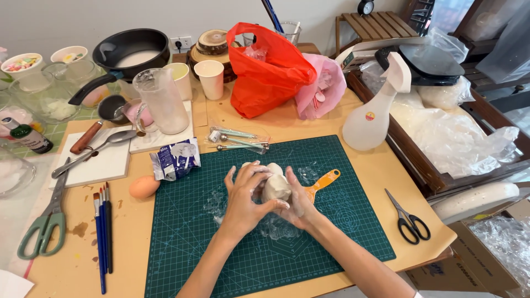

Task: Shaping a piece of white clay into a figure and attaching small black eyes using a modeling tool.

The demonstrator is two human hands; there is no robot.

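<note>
Centre frame: left hand [243,201] and right hand [298,204] both clench the white clay lump [276,185] over the green mat [342,221]; lump unshaped, kneading stage.

Count on the bench: two pairs of scissors, green-handled [41,229] and black-handled [409,222]; three paintbrushes [103,232]; one egg [144,187]; one spray bottle [371,118]; two paper cups [212,79]; one cutting mat [342,232].

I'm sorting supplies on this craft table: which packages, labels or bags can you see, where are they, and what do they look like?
Foil pouch: mat's upper left corner, blue and white, opened.
Bottle label: left edge, white on a dark bottle lying down.
Round sticker: white spray bottle, right of the mat, red and yellow.
Plastic bag: behind the mat, orange-red.
</note>
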